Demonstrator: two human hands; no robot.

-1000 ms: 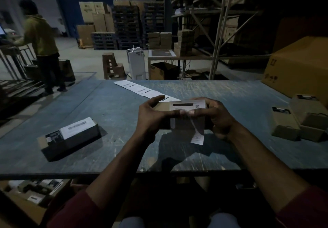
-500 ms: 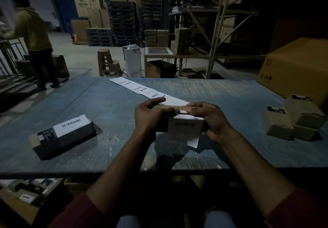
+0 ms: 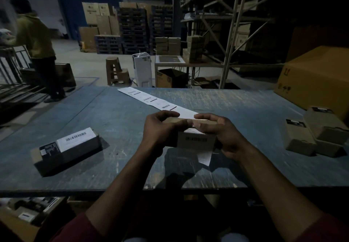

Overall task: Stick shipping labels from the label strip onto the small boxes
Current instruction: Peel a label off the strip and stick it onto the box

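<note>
- table: blue-grey, pale scratch streaks
- label strip: white, black bars and barcodes
- held box: tan cardboard, white barcode label
- left box: white label, black patch
- sleeves: dark red

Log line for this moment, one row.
left hand: holds small box | right hand: pressing label | label strip: on table

Dark red sleeves, bare forearms
</note>
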